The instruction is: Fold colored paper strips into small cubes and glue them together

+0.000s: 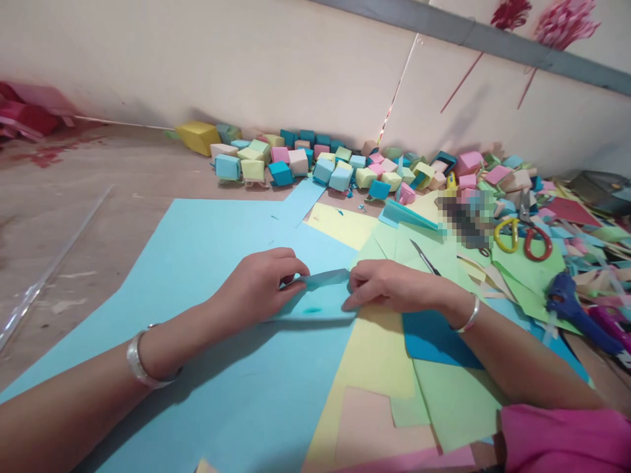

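Note:
A light blue piece of folded paper (325,299) is stretched between my two hands, its far edge bent up. My left hand (269,282) pinches the paper's left end between thumb and fingers. At the right end, my right hand (372,286) grips it with the fingers curled and the thumb along the near side. Beneath lies a large light blue sheet (207,243), with yellow paper (379,348) and green paper (458,401) under and beside my right arm. A craft knife (424,256) rests just beyond my right hand.
Many small coloured paper boxes (298,161) line the wall. Yellow-and-red-handled scissors (525,233), a blue glue gun (574,309) and paper scraps crowd the right side. A clear strip (54,269) lies on the table at left. Paper flowers (566,23) hang above a grey rail (473,36).

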`<state>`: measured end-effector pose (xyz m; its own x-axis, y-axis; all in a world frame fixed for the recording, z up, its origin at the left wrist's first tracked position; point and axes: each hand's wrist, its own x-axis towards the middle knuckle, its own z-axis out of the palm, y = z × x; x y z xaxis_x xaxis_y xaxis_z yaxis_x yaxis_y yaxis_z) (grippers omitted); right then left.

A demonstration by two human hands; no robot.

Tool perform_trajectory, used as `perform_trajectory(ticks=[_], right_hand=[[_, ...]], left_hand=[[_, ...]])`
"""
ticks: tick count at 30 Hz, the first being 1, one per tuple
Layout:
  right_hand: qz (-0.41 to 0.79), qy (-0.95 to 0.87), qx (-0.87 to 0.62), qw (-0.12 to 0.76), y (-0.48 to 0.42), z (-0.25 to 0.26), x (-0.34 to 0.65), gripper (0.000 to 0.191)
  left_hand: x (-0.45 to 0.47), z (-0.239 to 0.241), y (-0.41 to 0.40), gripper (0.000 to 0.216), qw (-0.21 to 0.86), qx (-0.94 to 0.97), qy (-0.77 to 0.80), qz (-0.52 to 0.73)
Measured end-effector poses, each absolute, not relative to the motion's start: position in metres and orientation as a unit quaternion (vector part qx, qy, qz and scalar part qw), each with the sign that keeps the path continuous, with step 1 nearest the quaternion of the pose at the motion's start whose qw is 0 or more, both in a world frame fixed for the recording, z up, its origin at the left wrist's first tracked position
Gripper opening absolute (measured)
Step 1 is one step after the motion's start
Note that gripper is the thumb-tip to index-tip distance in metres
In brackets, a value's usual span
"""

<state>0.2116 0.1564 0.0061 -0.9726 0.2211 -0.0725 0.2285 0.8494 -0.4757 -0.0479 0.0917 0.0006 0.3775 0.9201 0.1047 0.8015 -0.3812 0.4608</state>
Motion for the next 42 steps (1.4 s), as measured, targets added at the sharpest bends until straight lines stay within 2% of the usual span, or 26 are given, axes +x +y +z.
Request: perform_trajectory(ticks=[4,7,9,11,13,16,20,24,28,34,37,42], right_hand=[[-0.263,0.957,0.116,0.047,0.155,0.01,0.212,0.047],[-0.274,0.953,0.126,0.034,0.155,0.013,0.212,0.037],[-0.262,0.953,0.154,-0.006,0.155,0.015,0.212,0.026],[-0.225,0.954,0.191,-0.055,0.153,0.016,0.211,0.017],[-0.175,0.959,0.209,-0.074,0.151,0.014,0.209,0.018],[-0.089,0.976,0.195,-0.029,0.147,0.008,0.204,0.018],[0.001,0.984,0.176,0.018,0.144,0.002,0.2,0.025],[0.041,0.987,0.156,0.028,0.142,0.005,0.2,0.024],[0.05,0.984,0.166,0.049,0.132,0.012,0.2,0.021],[0.095,0.967,0.217,0.093,0.1,0.013,0.203,0.012],[0.115,0.952,0.257,0.12,0.091,0.008,0.205,0.019],[0.149,0.944,0.285,0.078,0.088,0.005,0.196,0.018]], left_hand=[[-0.046,0.001,0.089,0.009,0.168,0.81,0.539,0.16],[-0.044,-0.001,0.084,0.019,0.101,0.85,0.499,0.134],[-0.042,-0.003,0.08,0.026,0.045,0.877,0.468,0.104],[-0.04,-0.004,0.077,0.026,0.009,0.891,0.447,0.075],[-0.038,-0.005,0.075,0.023,-0.003,0.9,0.432,0.058],[-0.038,-0.007,0.074,0.022,-0.013,0.905,0.422,0.046],[-0.037,-0.01,0.074,0.021,-0.015,0.91,0.413,0.027],[-0.035,-0.01,0.073,0.015,0.009,0.918,0.397,-0.015],[-0.033,-0.01,0.071,0.031,0.038,0.92,0.387,-0.034],[-0.033,-0.009,0.07,0.03,0.056,0.92,0.386,-0.043],[-0.032,-0.008,0.071,0.03,0.063,0.917,0.392,-0.045],[-0.028,-0.005,0.071,0.028,0.074,0.907,0.41,-0.065]])
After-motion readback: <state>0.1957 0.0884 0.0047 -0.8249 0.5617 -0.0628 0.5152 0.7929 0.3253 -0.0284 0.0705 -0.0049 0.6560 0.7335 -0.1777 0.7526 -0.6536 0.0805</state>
